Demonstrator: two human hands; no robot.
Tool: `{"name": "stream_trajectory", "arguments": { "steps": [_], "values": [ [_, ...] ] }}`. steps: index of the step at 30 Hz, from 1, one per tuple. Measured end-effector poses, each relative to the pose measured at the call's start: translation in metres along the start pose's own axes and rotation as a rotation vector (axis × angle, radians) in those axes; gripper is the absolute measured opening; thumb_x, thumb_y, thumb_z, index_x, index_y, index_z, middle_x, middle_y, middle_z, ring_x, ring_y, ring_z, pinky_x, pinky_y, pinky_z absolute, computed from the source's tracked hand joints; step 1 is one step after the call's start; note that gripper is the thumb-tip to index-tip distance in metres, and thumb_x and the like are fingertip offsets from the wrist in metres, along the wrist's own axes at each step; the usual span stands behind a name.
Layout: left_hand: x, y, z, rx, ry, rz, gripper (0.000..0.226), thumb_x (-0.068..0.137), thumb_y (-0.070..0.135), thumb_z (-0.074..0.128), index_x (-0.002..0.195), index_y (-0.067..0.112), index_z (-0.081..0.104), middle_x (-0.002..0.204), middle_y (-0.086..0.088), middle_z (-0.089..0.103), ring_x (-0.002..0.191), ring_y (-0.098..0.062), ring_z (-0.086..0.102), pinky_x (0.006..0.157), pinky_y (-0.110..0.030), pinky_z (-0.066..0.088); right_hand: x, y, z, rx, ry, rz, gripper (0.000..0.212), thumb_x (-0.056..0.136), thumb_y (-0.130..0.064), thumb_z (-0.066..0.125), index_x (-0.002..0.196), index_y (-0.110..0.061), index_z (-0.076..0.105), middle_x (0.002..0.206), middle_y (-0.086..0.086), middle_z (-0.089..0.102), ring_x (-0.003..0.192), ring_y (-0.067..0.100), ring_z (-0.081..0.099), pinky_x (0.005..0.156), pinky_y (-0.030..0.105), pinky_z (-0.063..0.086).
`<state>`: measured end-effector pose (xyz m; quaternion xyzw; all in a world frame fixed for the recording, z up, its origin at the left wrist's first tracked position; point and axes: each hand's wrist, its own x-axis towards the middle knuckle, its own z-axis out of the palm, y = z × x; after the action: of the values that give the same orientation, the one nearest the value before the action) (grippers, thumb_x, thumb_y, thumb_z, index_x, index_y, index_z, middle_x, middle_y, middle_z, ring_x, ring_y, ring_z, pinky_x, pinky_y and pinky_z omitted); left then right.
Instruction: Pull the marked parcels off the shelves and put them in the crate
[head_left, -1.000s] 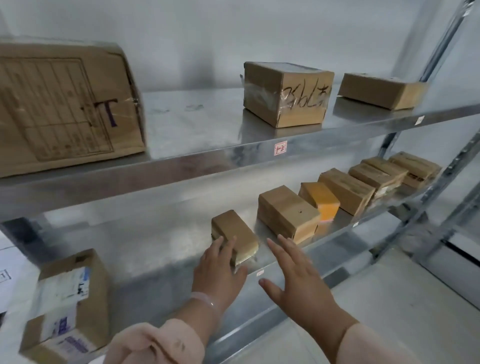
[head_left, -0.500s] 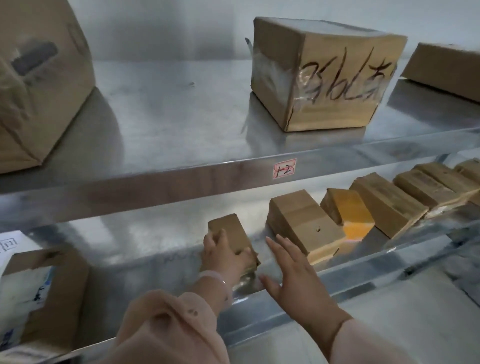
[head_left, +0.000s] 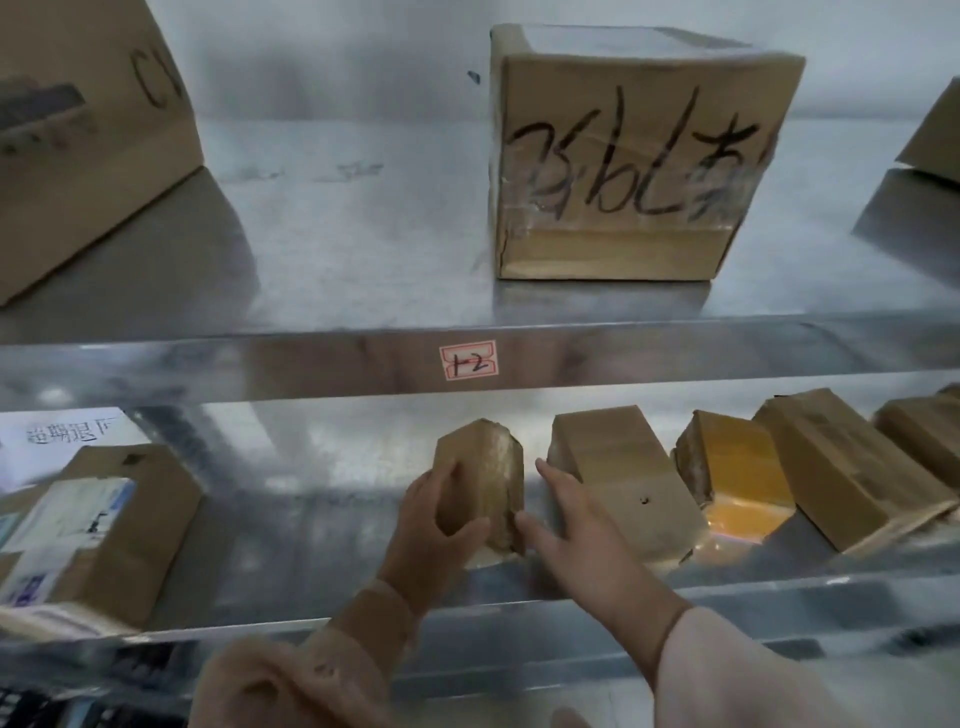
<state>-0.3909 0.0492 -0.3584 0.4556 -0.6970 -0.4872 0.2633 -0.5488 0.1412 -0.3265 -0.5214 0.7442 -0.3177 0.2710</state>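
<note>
A small brown taped parcel (head_left: 488, 467) stands tipped up on its edge on the lower metal shelf (head_left: 311, 519). My left hand (head_left: 436, 525) is wrapped around its left side, thumb across the front. Beside it, my right hand (head_left: 576, 525) has its fingers spread, fingertips touching the parcel's right side and resting against the neighbouring brown box (head_left: 623, 478). On the upper shelf (head_left: 363, 234) sits a square box with black handwriting (head_left: 634, 161). No crate is in view.
Right of the brown box lie an orange-taped parcel (head_left: 737, 478) and more brown parcels (head_left: 852, 478). A labelled carton (head_left: 98, 530) stands at the lower left, a large carton (head_left: 88, 119) at the upper left. A red-edged tag (head_left: 468, 360) marks the upper shelf edge.
The view has moved closer to the shelves. My left hand has closed on the small parcel and tipped it up from lying flat; my right hand has come in against its right side.
</note>
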Motion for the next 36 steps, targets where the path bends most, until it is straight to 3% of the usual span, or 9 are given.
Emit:
{"name": "stream_trajectory", "arguments": {
  "steps": [3,7,9,13,18,23,28,33,36],
  "values": [
    [-0.011,0.010,-0.003,-0.383,-0.055,-0.022,0.086,0.064,0.048,0.070,0.140,0.025,0.039,0.137,-0.003,0.048,0.122,-0.025,0.053,0.100,-0.046,0.050,0.007,-0.013,-0.006,0.284,-0.104,0.027,0.044,0.088,-0.055,0.056,0.120,-0.072,0.032,0.115,-0.054,0.037,0.109,-0.022,0.037,0.090,-0.003,0.027],
    [-0.019,0.015,-0.004,-0.815,-0.058,-0.146,0.061,0.077,0.024,0.063,0.135,0.021,0.046,0.124,-0.011,0.064,0.112,-0.032,0.063,0.089,-0.045,0.055,0.003,-0.022,-0.003,0.519,-0.171,0.009,0.054,0.071,-0.076,0.057,0.113,-0.081,0.023,0.114,-0.050,0.042,0.099,-0.033,0.043,0.071,-0.008,0.034],
    [-0.020,0.018,-0.008,-0.693,-0.079,-0.134,0.045,0.086,0.035,0.066,0.127,0.022,0.054,0.112,-0.003,0.071,0.103,-0.024,0.068,0.079,-0.032,0.058,0.000,-0.024,-0.001,0.537,-0.189,-0.020,0.059,0.071,-0.076,0.055,0.117,-0.082,0.019,0.119,-0.052,0.036,0.101,-0.032,0.042,0.070,-0.006,0.038],
    [-0.018,0.027,-0.010,-0.519,0.010,-0.188,0.060,0.065,0.049,0.072,0.115,0.017,0.061,0.099,-0.001,0.074,0.090,-0.017,0.072,0.070,-0.027,0.057,-0.003,-0.025,0.000,0.482,-0.234,-0.086,0.054,0.084,-0.066,0.050,0.129,-0.074,0.020,0.130,-0.043,0.035,0.117,-0.018,0.041,0.086,0.006,0.043],
    [-0.020,0.029,-0.018,-0.660,0.076,-0.220,0.067,0.071,0.027,0.078,0.132,0.017,0.051,0.115,-0.015,0.068,0.098,-0.030,0.070,0.075,-0.038,0.059,-0.005,-0.027,0.000,0.427,-0.188,-0.128,0.034,0.089,-0.058,0.041,0.123,-0.061,0.047,0.135,-0.042,0.032,0.125,-0.014,0.033,0.083,-0.001,0.039],
    [-0.032,0.029,-0.023,-0.746,0.067,-0.264,0.080,0.072,0.032,0.073,0.142,0.026,0.034,0.121,-0.017,0.064,0.104,-0.034,0.067,0.092,-0.048,0.054,-0.004,-0.029,0.005,0.321,-0.160,-0.205,0.045,0.089,-0.053,0.045,0.131,-0.059,0.032,0.144,-0.036,0.012,0.121,-0.019,0.031,0.090,0.002,0.039],
    [-0.050,0.028,-0.025,-0.633,0.187,-0.211,0.044,0.092,0.025,0.056,0.134,0.027,0.045,0.124,-0.014,0.063,0.104,-0.029,0.068,0.088,-0.046,0.057,-0.006,-0.032,0.026,0.232,-0.187,-0.280,0.051,0.082,-0.052,0.048,0.130,-0.056,0.031,0.149,-0.027,0.014,0.122,-0.016,0.031,0.096,0.003,0.033],
    [-0.080,0.018,-0.051,-0.427,0.354,-0.184,0.039,0.092,0.020,0.062,0.129,0.008,0.058,0.118,-0.019,0.066,0.103,-0.034,0.067,0.087,-0.053,0.056,-0.012,-0.042,0.058,0.088,-0.183,-0.471,0.058,0.089,-0.031,0.063,0.137,-0.045,0.035,0.151,-0.016,0.022,0.131,-0.002,0.032,0.104,0.016,0.039],
    [-0.106,0.002,-0.075,-0.371,0.429,-0.203,0.049,0.082,0.021,0.075,0.128,0.013,0.059,0.122,-0.017,0.061,0.105,-0.034,0.066,0.079,-0.047,0.059,-0.022,-0.061,0.081,0.031,-0.186,-0.556,0.060,0.088,-0.029,0.067,0.142,-0.029,0.041,0.152,-0.013,0.024,0.133,0.003,0.032,0.104,0.019,0.042]
  ]
}}
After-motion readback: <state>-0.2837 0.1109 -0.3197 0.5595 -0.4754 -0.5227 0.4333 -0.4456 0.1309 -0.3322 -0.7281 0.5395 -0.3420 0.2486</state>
